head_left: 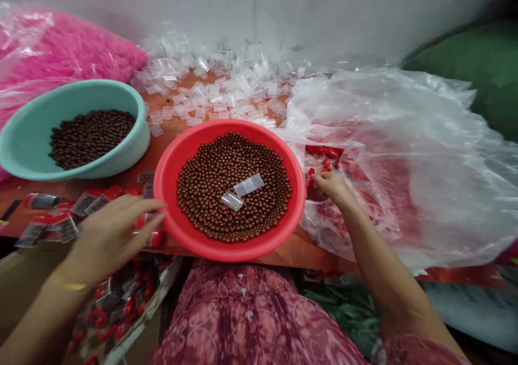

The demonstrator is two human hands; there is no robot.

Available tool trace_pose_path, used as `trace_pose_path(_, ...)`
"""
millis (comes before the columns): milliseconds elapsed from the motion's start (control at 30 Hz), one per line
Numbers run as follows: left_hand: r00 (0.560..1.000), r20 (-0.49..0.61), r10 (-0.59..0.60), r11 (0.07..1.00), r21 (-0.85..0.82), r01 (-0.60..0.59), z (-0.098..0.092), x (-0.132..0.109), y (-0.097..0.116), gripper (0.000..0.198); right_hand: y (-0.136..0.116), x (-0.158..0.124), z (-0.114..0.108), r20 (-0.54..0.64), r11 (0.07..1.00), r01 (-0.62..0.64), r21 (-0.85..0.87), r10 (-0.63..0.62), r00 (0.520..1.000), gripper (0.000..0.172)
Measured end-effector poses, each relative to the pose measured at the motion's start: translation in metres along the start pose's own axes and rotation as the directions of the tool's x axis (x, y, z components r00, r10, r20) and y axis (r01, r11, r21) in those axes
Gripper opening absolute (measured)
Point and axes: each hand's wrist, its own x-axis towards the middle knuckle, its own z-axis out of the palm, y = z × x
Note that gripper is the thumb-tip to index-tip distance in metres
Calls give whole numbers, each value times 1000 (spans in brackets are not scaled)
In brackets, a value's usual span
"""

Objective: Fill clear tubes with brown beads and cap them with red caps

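A red basin (162,214) full of small round brown beads (210,187) stands in front of me. Two clear plastic pieces (249,184) lie on top of the beads. My left hand (109,235), slightly blurred, has its fingers stretched out and apart, with the tips at the basin's left rim; I see nothing in it. At the mouth of a clear plastic bag (408,138), my right hand (334,186) pinches a small red cap (311,171). Other red caps (327,163) lie in the bag beside these fingers.
A turquoise basin (140,151) with darker brown beads (91,138) stands at left, before a pink-filled bag (81,46). Many clear containers (226,95) are strewn behind. Red-capped filled boxes (65,225) lie at the table's left front. An open carton (151,311) below holds more.
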Motion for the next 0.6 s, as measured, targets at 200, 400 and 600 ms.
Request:
trace_pose_path(200,873,487,-18,996,82,-25,47,96,67,48,5,-10,-2,-107,993,97,-67,-104,989,39)
trace_pose_path(400,676,700,-231,919,-70,387,81,132,61,60,8,-20,-7,48,792,429,-434,-455,889,49)
trace_pose_path(600,638,696,-329,657,-317,684,92,134,63,29,8,-20,-8,4,633,549,-546,-653,757,41)
